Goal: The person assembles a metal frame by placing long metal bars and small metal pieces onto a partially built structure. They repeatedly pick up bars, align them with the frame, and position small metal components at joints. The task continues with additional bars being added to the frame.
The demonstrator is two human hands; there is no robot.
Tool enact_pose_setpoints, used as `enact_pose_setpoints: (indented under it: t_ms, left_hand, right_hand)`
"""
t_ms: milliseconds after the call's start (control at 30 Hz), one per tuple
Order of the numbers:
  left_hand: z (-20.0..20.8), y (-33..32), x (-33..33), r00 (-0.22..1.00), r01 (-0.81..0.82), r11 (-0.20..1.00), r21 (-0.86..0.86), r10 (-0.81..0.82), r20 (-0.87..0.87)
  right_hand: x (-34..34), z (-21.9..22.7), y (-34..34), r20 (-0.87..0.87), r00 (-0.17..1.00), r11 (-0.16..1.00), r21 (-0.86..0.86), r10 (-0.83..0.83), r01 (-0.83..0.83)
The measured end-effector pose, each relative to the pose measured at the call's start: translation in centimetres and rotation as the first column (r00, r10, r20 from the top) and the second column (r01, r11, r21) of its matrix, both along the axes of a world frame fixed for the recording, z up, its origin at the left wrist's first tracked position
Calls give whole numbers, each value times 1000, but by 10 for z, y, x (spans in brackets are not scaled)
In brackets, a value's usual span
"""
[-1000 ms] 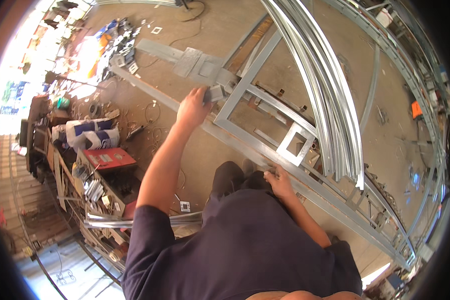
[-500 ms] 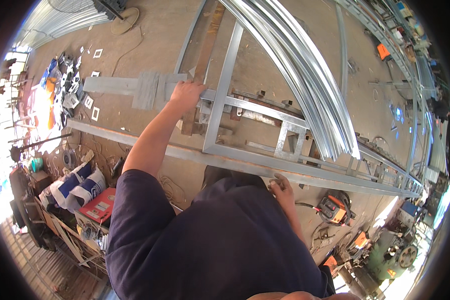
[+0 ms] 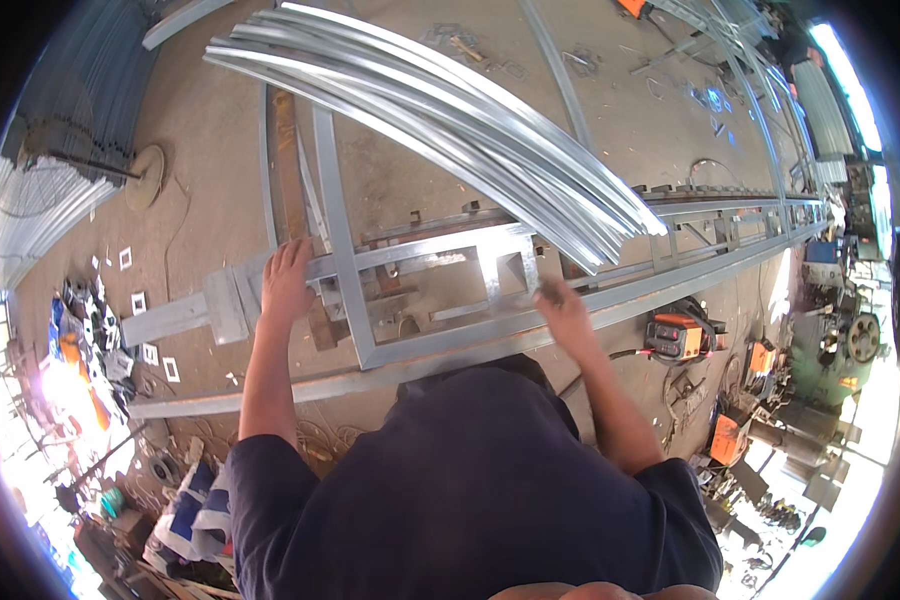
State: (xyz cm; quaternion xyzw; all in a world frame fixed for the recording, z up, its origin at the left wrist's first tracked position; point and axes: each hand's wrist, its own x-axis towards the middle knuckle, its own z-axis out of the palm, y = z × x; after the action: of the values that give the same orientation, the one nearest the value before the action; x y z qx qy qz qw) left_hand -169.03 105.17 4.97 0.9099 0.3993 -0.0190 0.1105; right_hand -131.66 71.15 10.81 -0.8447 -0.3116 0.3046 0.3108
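Now | steel frame (image 3: 440, 300) runs left-right | left hand (image 3: 288, 280) flat on it | right hand (image 3: 562, 312) gripping rail

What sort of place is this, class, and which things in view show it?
Most likely a metal fabrication workshop: a long steel frame under both hands, a bundle of curved metal profiles, and an orange welding machine on the concrete floor.

Place: metal fabrication workshop
Under both hands: welded steel frame (image 3: 420, 290)
Beyond hands: curved galvanised profiles (image 3: 450, 110)
Right of right hand: orange welding machine (image 3: 682, 335)
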Motion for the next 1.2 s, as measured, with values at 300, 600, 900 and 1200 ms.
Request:
enact_pose_setpoints:
  t_ms: [300,600,900,1200]
  left_hand:
    - [-5,-142,69,860,-257,942,-215,325,395]
    - [14,-339,226,679,-472,736,-485,655,331]
    - [66,-366,337,628,-486,706,-515,693,356]
    - [33,-202,488,96,209,354,-912,920,379]
  right_hand:
    - [238,-10,103,368,929,995,-104,47,-9]
    - [372,-64,179,-586,698,794,-146,412,-590]
    - [408,-107,180,-402,765,818,-63,504,-572]
    - [369,18,152,-560,612,774,86,558,-627]
